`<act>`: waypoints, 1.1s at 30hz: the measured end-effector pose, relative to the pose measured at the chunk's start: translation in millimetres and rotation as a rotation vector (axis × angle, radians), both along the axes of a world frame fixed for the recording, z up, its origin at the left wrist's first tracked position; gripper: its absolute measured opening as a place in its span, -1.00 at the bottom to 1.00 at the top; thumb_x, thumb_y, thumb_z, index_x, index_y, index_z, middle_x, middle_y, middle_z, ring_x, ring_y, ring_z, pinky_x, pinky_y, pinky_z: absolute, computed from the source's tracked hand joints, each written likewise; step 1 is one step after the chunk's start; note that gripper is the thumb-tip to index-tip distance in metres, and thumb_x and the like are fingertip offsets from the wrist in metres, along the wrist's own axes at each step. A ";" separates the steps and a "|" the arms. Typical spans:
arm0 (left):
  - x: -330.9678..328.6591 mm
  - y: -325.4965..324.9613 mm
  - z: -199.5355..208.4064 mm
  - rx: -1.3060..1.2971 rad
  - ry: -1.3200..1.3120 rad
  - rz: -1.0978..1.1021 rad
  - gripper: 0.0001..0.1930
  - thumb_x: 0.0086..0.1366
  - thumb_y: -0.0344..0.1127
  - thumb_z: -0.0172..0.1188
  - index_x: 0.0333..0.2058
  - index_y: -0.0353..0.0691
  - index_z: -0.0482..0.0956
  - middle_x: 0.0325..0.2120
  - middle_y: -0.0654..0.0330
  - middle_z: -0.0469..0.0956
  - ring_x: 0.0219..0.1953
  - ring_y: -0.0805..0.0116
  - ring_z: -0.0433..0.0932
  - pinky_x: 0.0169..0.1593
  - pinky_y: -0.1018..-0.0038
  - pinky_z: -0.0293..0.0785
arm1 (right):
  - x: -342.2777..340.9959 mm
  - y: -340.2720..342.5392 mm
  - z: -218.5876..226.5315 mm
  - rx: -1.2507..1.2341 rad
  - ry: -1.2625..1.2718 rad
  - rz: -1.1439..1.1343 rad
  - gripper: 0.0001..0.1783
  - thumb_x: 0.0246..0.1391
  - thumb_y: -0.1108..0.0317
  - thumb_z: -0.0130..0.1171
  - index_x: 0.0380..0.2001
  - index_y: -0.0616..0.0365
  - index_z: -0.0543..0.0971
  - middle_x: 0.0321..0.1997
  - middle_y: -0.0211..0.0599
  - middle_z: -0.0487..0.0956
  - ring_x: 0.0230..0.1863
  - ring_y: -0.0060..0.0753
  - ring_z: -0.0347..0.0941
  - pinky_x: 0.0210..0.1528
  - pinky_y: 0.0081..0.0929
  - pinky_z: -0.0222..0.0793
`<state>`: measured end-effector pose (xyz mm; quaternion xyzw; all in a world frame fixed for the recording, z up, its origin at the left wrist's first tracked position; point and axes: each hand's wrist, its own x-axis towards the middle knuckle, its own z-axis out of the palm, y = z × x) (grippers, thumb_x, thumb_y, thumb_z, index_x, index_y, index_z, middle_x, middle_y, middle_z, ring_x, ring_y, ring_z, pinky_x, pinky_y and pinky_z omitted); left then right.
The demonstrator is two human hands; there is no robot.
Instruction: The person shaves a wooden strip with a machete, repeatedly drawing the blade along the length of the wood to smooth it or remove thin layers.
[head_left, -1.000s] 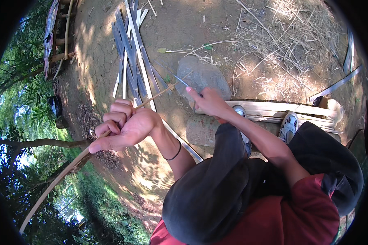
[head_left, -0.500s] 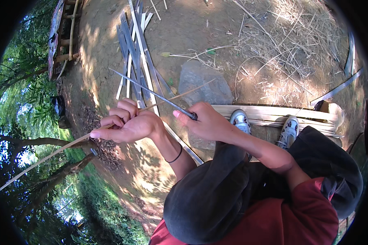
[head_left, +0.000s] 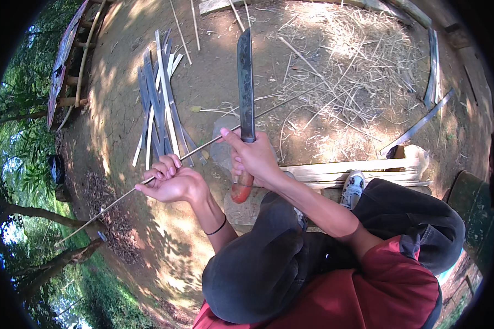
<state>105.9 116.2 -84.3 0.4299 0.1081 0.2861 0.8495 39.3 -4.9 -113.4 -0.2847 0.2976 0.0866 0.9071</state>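
My left hand (head_left: 175,182) is closed around a long thin bamboo strip (head_left: 112,204), palm turned up. The strip slants from the lower left, through the fingers, toward the upper right. My right hand (head_left: 255,159) grips a machete (head_left: 246,88) by its reddish-brown wooden handle. Its dark broad blade points away from me, the flat facing up. Beside the base of the blade, the strip passes at my right thumb and seems to touch it. How the strip runs past the machete is partly hidden by the right hand.
A pile of split bamboo slats (head_left: 162,104) lies on the dirt ahead left. Loose shavings (head_left: 357,82) cover the ground at far right. Several pale bamboo lengths (head_left: 346,170) lie by my shoes, beside a flat stone (head_left: 222,148). Trees (head_left: 44,219) stand at left.
The machete has turned from pointing far left, edge-on, to pointing straight away with its flat showing. The strip's left end has drawn in closer, and its right end reaches farther.
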 end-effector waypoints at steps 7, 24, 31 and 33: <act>-18.4 8.0 -20.5 0.217 -0.022 -0.415 -0.27 0.40 0.25 -0.42 -0.34 -0.35 0.51 -0.41 -0.18 0.55 -0.27 -0.17 0.59 0.06 -0.07 0.46 | 12.6 -43.8 10.9 -0.137 -0.114 -0.163 -0.71 0.18 0.23 0.20 -0.45 0.26 0.50 -0.74 -0.56 0.24 -0.79 -0.71 0.10 -0.74 -0.58 0.06; -51.2 44.3 237.5 0.453 -0.063 -1.042 -0.49 0.46 -0.02 -0.31 0.02 -0.39 0.35 -0.36 -0.12 0.56 -0.25 0.18 0.52 0.00 0.05 0.40 | 36.4 -121.2 171.2 -0.588 -0.411 -0.116 -0.73 0.17 0.27 0.21 -0.52 0.15 0.43 -0.74 -0.57 0.29 -0.78 -0.73 0.16 -0.75 -0.61 0.09; -27.7 -43.7 190.8 1.107 0.287 -0.754 -0.48 0.44 0.04 -0.15 -0.12 -0.40 0.48 -0.41 0.14 0.58 -0.35 0.40 0.53 -0.19 0.38 0.39 | 18.6 -144.4 215.9 -0.725 -0.434 -0.045 -0.76 0.16 0.29 0.20 -0.49 0.19 0.47 -0.75 -0.59 0.28 -0.79 -0.73 0.14 -0.74 -0.61 0.09; -39.1 -63.9 189.4 0.942 0.441 -1.246 -0.47 0.44 0.05 -0.16 -0.11 -0.40 0.49 -0.46 0.13 0.59 -0.41 0.42 0.54 -0.27 0.44 0.41 | 13.8 -158.2 223.5 -0.757 -0.423 -0.035 -0.81 0.17 0.32 0.16 -0.45 0.21 0.52 -0.75 -0.61 0.27 -0.78 -0.73 0.12 -0.73 -0.61 0.08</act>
